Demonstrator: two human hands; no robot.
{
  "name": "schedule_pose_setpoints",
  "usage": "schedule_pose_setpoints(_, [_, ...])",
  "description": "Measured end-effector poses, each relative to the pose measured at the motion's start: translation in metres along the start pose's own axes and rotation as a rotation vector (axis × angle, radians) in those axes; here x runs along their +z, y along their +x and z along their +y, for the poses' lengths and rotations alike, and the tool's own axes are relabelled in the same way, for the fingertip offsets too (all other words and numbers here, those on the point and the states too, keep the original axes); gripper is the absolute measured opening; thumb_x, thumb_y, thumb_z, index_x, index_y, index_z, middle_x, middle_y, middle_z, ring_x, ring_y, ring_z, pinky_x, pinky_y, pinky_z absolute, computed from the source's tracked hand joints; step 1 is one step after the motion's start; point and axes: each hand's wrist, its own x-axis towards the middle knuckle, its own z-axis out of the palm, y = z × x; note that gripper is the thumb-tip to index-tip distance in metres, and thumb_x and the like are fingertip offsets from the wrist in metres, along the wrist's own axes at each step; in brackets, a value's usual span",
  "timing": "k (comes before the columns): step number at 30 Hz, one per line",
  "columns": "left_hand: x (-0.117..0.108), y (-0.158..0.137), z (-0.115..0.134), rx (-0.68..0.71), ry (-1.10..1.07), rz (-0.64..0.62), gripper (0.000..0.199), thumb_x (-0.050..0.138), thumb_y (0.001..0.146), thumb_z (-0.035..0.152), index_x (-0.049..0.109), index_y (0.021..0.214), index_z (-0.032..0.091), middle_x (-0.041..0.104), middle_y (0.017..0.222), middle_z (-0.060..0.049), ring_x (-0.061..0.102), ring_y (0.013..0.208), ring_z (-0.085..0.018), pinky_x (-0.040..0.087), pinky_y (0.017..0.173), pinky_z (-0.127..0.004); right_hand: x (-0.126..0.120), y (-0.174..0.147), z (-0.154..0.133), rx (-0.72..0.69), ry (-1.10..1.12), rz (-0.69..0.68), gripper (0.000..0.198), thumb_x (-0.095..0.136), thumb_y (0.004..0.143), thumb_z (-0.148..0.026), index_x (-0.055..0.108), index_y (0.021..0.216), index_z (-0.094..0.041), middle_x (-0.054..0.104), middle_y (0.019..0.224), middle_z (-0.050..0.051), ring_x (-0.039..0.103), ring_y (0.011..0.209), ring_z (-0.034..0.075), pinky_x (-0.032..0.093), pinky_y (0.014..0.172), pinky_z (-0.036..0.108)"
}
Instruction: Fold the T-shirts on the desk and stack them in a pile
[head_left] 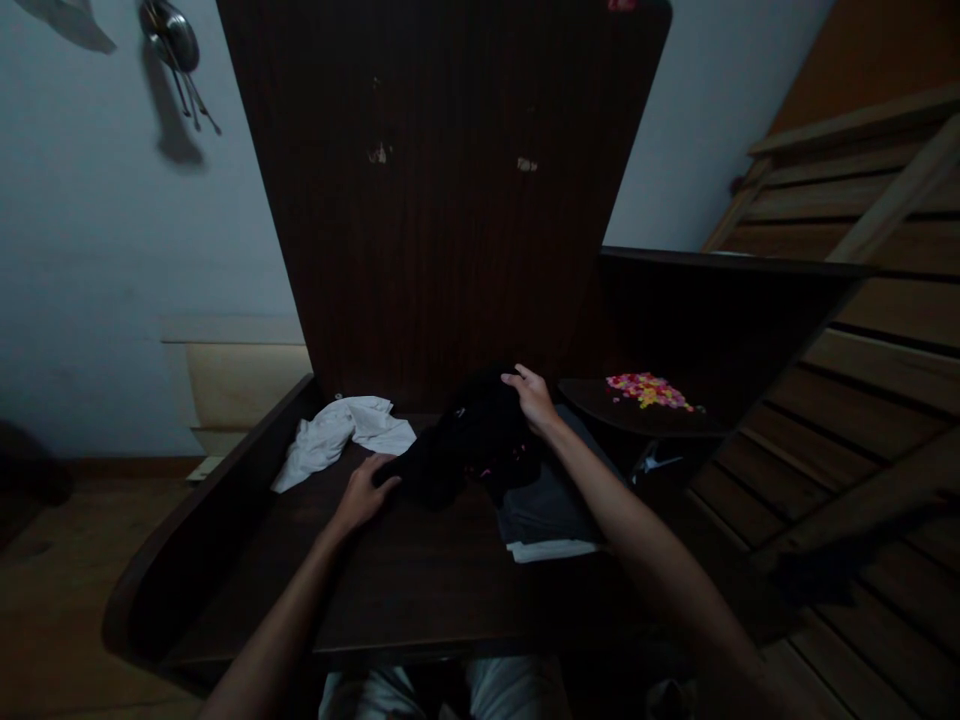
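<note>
A crumpled black garment [450, 450] with small pink marks lies across the middle of the dark wooden desk [420, 600]. My left hand [365, 492] is closed on its left end, thumb toward the cloth. My right hand [531, 398] pinches its upper right part, lifted a little. Under and beside its right side sits a stack of folded grey cloth [540, 510], with a white edge showing below. A crumpled white cloth [345, 430] rests left of the garment, apart from my left hand. The garment's exact kind is too dark to tell.
Pink and yellow petal-like bits [649, 391] lie on a small curved shelf [592, 400] at the right. A tall dark panel [450, 220] rises behind the desk. The desk's raised side [202, 540] bounds the left; a slatted wooden frame [885, 390] stands at the right.
</note>
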Motion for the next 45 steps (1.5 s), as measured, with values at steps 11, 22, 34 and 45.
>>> schedule_pose_setpoints(11, [-0.030, 0.044, 0.036, -0.190, -0.355, 0.369, 0.044, 0.058, 0.068, 0.060, 0.064, 0.094, 0.025, 0.071, 0.094, -0.004, 0.064, 0.098, -0.029, 0.053, 0.084, -0.039, -0.029, -0.023, -0.024, -0.041, -0.069, 0.020, 0.042, 0.066, 0.067, -0.057, 0.038, 0.061, -0.026, 0.047, 0.058, -0.002, 0.053, 0.064, 0.019, 0.046, 0.058, 0.031])
schedule_pose_setpoints(22, [-0.127, 0.093, 0.122, -0.085, 0.064, 0.439, 0.044, 0.074, 0.057, 0.055, 0.067, 0.079, 0.017, 0.069, 0.073, -0.002, 0.064, 0.072, -0.020, 0.050, 0.060, -0.026, -0.032, -0.034, -0.062, -0.066, 0.110, 0.044, 0.048, 0.071, 0.064, -0.043, 0.027, 0.061, -0.023, 0.027, 0.055, -0.008, 0.025, 0.050, 0.008, 0.019, 0.046, 0.022])
schedule_pose_setpoints(34, [-0.075, 0.068, 0.022, -0.125, 0.616, 0.226, 0.029, 0.049, 0.085, 0.031, 0.071, 0.097, 0.017, 0.074, 0.104, -0.012, 0.068, 0.099, -0.028, 0.050, 0.086, -0.033, -0.043, -0.031, 0.003, 0.133, 0.066, -0.152, 0.052, 0.082, 0.053, -0.050, 0.044, 0.076, -0.024, 0.048, 0.061, -0.009, 0.044, 0.053, 0.010, 0.033, 0.052, 0.022])
schedule_pose_setpoints(45, [-0.080, 0.055, -0.014, -0.291, 0.447, 0.387, 0.037, 0.045, 0.086, 0.038, 0.072, 0.096, 0.014, 0.074, 0.100, -0.016, 0.067, 0.099, -0.032, 0.051, 0.086, -0.038, -0.078, -0.027, 0.010, 0.248, -0.562, -0.787, 0.044, 0.079, 0.058, -0.055, 0.068, 0.077, -0.017, 0.067, 0.078, 0.001, 0.059, 0.074, 0.018, 0.042, 0.066, 0.027])
